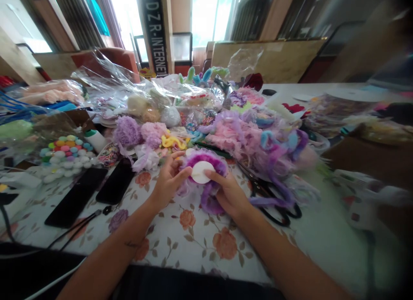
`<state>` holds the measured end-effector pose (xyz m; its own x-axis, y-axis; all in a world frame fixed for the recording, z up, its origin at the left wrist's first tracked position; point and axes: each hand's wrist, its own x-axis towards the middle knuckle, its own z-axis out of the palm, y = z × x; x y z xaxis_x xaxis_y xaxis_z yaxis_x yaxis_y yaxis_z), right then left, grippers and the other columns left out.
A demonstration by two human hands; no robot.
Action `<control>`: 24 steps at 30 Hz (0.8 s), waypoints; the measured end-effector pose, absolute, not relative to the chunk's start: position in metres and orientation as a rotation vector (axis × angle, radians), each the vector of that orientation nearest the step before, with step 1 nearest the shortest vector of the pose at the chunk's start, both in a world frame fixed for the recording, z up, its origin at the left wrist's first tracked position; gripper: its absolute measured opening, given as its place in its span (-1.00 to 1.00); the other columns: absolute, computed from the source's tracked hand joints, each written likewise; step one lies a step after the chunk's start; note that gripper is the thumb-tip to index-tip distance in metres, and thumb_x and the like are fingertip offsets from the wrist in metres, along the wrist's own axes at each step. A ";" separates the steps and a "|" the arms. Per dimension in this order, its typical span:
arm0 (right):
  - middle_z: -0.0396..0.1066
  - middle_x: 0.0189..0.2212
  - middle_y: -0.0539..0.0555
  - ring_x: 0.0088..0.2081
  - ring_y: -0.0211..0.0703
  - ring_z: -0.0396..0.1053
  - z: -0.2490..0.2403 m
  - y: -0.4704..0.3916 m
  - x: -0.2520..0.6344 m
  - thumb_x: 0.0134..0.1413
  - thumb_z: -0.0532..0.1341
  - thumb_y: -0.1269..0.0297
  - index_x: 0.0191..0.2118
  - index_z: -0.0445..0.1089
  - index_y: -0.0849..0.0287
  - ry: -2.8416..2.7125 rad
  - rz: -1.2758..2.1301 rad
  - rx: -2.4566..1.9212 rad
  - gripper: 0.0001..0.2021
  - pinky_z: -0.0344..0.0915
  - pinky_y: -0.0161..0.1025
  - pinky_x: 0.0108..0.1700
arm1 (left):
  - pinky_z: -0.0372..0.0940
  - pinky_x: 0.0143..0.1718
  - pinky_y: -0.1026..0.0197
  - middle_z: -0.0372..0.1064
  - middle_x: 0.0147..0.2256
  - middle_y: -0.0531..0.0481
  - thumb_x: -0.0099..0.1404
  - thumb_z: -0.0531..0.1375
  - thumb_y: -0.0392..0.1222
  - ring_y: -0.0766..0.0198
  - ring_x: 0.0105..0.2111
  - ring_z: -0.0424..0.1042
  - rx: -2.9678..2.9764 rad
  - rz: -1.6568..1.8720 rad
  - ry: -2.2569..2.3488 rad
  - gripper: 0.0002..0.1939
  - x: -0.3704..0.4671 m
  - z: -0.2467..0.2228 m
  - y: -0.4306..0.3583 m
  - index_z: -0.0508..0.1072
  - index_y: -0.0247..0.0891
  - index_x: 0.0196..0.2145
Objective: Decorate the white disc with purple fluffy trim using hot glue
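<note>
Between my hands is a fuzzy purple ruffled craft piece (218, 163) with a white round disc (200, 172) at its middle. My left hand (172, 175) grips its left edge, thumb lying by the disc. On the other side, my right hand (229, 190) holds the piece with its thumb pressed on the disc; the fingers behind are hidden. A fluffy purple strip (211, 201) loops below the piece, and a similar strip runs right beneath my right wrist toward black-handled scissors (280, 216).
Two dark phones (77, 199) lie at left beside cables (80, 224). Colourful pompom balls (66, 151) sit behind them. Pink and lilac ruffled fabric (235, 134) is heaped behind my hands, with clear plastic bags (119, 82) farther back. A floral cloth (174, 244) covers the table.
</note>
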<state>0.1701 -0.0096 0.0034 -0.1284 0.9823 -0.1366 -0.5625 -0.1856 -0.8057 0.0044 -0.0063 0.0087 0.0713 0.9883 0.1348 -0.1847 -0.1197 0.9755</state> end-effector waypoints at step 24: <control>0.59 -0.23 0.01 -0.20 -0.10 0.52 0.003 -0.017 0.167 -0.25 0.48 0.34 -0.19 0.54 0.10 -0.765 1.659 -0.774 -0.63 0.41 -0.20 -0.03 | 0.39 -0.29 0.34 0.50 -0.32 0.07 0.01 0.40 -0.35 0.35 -0.37 0.48 0.725 1.230 0.629 -0.60 0.004 0.008 -0.004 0.49 -0.21 -0.16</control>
<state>0.1666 -0.0166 0.0029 -0.1881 0.9767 -0.1036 -0.5551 -0.1927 -0.8091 0.0042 -0.0043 0.0083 0.2239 0.9738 -0.0406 -0.6029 0.1711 0.7792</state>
